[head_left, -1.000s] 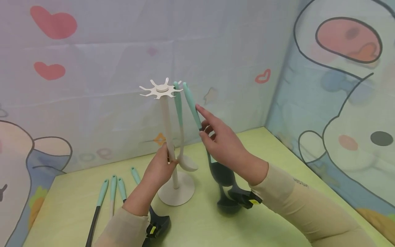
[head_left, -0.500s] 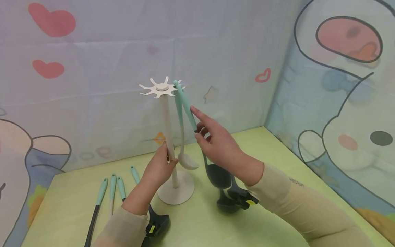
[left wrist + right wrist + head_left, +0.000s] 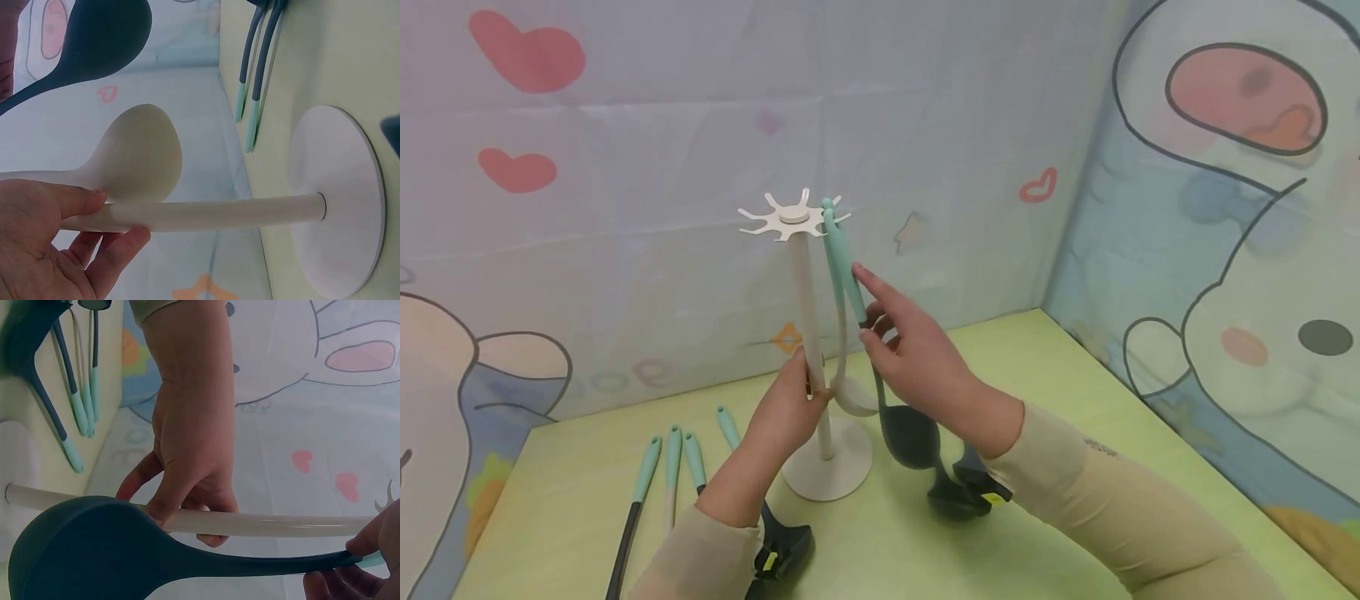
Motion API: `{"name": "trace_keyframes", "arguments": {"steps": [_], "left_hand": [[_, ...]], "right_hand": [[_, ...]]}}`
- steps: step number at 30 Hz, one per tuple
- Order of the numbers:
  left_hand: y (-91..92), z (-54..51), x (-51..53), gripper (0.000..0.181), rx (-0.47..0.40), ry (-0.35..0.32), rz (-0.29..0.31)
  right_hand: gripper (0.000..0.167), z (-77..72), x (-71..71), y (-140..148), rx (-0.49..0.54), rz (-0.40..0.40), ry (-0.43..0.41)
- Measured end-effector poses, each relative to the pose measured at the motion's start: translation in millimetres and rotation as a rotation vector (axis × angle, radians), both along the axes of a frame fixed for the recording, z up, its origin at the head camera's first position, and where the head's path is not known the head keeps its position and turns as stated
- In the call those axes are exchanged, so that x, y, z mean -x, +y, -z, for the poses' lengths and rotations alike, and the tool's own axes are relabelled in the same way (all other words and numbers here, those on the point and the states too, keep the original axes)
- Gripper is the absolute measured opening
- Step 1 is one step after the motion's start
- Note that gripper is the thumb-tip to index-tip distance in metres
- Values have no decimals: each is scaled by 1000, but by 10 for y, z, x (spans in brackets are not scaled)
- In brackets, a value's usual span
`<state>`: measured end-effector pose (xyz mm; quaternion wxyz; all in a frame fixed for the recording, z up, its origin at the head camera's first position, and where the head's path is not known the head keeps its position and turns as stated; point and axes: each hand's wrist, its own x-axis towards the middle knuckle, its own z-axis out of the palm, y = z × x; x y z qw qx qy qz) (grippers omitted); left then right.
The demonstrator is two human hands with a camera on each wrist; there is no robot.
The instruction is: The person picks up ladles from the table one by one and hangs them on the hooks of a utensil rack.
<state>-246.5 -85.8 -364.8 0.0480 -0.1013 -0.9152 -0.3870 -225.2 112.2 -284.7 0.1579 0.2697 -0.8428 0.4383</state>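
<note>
A white utensil stand (image 3: 805,308) stands upright, with a ring of hooks on top and a round base (image 3: 337,206). My left hand (image 3: 790,404) grips its post; in the left wrist view thumb and fingers lie around it. A white ladle (image 3: 856,396) with a mint handle hangs from the hook ring. My right hand (image 3: 917,350) pinches a dark serving spoon (image 3: 910,437) near where its mint handle meets the dark neck, index finger along the handle. The handle's top is at the hooks, overlapping the ladle's handle; I cannot tell whether it is hooked.
Several mint-handled utensils (image 3: 647,471) lie on the green-yellow table (image 3: 572,500) to the left. Another dark utensil (image 3: 953,498) lies below my right hand. A printed cloth (image 3: 662,292) backs the table, and another cloth wall (image 3: 1150,250) stands at the right.
My right hand has moved left and slightly down with the serving spoon, bringing its handle top from beside the hook ring to the hooks. The left hand keeps its grip on the post.
</note>
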Motion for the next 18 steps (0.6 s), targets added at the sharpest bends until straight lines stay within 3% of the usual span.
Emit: {"name": "trace_keyframes", "arguments": {"steps": [18], "left_hand": [[-4, 14, 16, 41, -5, 11, 3]], "right_hand": [[71, 135, 69, -114, 88, -60, 2]]}}
